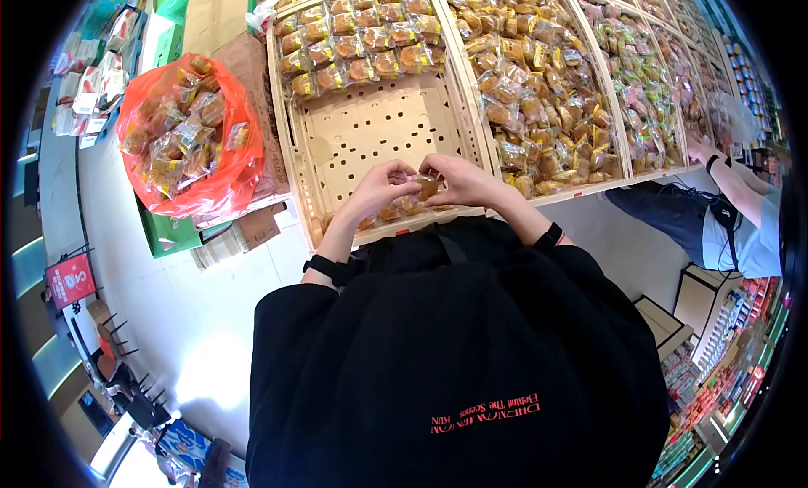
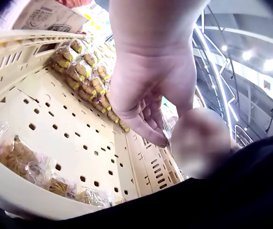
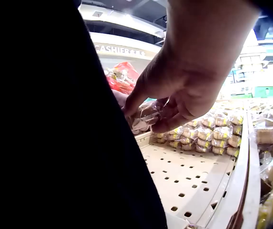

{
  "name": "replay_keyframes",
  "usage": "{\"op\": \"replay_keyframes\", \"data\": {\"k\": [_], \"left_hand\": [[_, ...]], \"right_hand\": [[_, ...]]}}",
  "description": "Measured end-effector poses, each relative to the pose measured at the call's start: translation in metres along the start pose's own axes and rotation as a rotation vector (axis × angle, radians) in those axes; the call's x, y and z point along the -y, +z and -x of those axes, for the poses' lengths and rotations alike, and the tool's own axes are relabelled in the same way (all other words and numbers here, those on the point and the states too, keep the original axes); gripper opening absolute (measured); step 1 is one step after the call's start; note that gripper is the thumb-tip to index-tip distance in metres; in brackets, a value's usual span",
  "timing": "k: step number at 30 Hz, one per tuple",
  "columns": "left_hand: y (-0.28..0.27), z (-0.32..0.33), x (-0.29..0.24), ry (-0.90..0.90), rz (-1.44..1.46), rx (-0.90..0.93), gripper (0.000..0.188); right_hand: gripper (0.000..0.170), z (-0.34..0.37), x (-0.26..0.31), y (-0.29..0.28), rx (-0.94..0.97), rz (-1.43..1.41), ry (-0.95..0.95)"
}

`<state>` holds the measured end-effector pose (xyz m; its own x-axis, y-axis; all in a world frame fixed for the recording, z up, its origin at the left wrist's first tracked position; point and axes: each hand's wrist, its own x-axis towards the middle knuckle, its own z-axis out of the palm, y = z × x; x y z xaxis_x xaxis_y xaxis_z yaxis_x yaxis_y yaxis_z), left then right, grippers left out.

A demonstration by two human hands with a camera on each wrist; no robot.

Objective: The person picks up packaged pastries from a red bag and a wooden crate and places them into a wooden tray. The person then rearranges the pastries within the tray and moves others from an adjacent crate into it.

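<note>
Between both hands, over the near edge of a perforated cream crate [image 1: 379,126], is a small brown bun in clear plastic wrap [image 1: 427,186]. My right hand [image 1: 461,181] grips it with thumb and fingers; the right wrist view shows the wrapped bun [image 3: 148,114] under the curled fingers. From the other side my left hand [image 1: 383,187] pinches its wrapper, with thumb and fingertips close together. Just below the hands, a row of wrapped buns [image 2: 26,162] lies along the crate's near wall. More wrapped buns [image 1: 362,42] stand in neat rows at its far end.
A red plastic bag [image 1: 244,164] full of wrapped buns sits at the left on boxes. Crates to the right hold heaped yellow-labelled packets [image 1: 539,92] and green-labelled packets [image 1: 635,84]. Another person's arm [image 1: 741,168] reaches in at the far right.
</note>
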<state>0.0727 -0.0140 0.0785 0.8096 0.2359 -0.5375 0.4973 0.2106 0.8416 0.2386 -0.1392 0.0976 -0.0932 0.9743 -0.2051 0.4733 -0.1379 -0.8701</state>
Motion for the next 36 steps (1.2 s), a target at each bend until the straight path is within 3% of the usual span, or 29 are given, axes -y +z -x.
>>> {"op": "replay_keyframes", "data": {"k": [4, 6, 8, 13, 15, 16, 18, 19, 21, 24, 26, 28, 29, 34, 36], "left_hand": [[-0.005, 0.002, 0.015, -0.068, -0.036, 0.012, 0.029], [-0.008, 0.001, 0.029, -0.083, -0.064, -0.042, 0.031], [-0.011, -0.004, 0.052, -0.046, -0.074, -0.102, 0.032], [-0.024, -0.004, 0.047, 0.055, -0.014, -0.252, 0.038], [-0.032, -0.007, 0.036, 0.189, -0.452, -0.228, 0.036], [-0.032, -0.007, 0.023, 0.19, -0.452, -0.227, 0.036], [-0.028, -0.012, 0.001, 0.012, -0.691, 0.125, 0.033], [-0.026, -0.022, 0.007, 0.014, -0.693, 0.128, 0.033], [-0.018, -0.043, 0.031, 0.061, -0.955, 0.448, 0.03], [0.001, -0.05, 0.045, 0.053, -1.004, 0.478, 0.035], [0.01, -0.047, 0.043, -0.014, -1.007, 0.478, 0.036], [0.01, -0.04, 0.05, 0.287, -0.953, 0.212, 0.041], [0.008, -0.034, 0.049, 0.317, -1.03, 0.184, 0.043], [0.009, -0.017, 0.063, 0.25, -0.999, 0.091, 0.042], [0.008, -0.012, 0.065, 0.223, -0.96, 0.089, 0.042]], "right_hand": [[0.041, 0.01, -0.017, -0.004, -0.168, 0.008, -0.076], [0.039, 0.018, -0.027, -0.014, -0.295, 0.004, 0.071], [0.034, 0.028, -0.029, -0.025, -0.352, -0.017, 0.102], [0.027, 0.047, -0.041, -0.039, -0.528, -0.171, 0.261], [0.023, 0.053, -0.044, -0.042, -0.566, -0.201, 0.277], [0.023, 0.056, -0.045, -0.043, -0.568, -0.201, 0.278], [0.021, 0.059, -0.047, -0.045, -0.578, -0.212, 0.331], [0.021, 0.061, -0.049, -0.046, -0.582, -0.212, 0.332], [0.021, 0.063, -0.055, -0.045, -0.609, -0.201, 0.291], [0.024, 0.066, -0.059, -0.046, -0.649, -0.302, 0.312], [0.024, 0.067, -0.066, -0.05, -0.706, -0.239, 0.309], [0.025, 0.067, -0.072, -0.058, -0.768, -0.171, 0.312], [0.025, 0.064, -0.074, -0.063, -0.852, -0.088, 0.308], [0.041, 0.044, -0.093, -0.084, -1.061, 0.217, 0.384], [0.05, 0.034, -0.1, -0.093, -1.014, 0.231, 0.368]]}}
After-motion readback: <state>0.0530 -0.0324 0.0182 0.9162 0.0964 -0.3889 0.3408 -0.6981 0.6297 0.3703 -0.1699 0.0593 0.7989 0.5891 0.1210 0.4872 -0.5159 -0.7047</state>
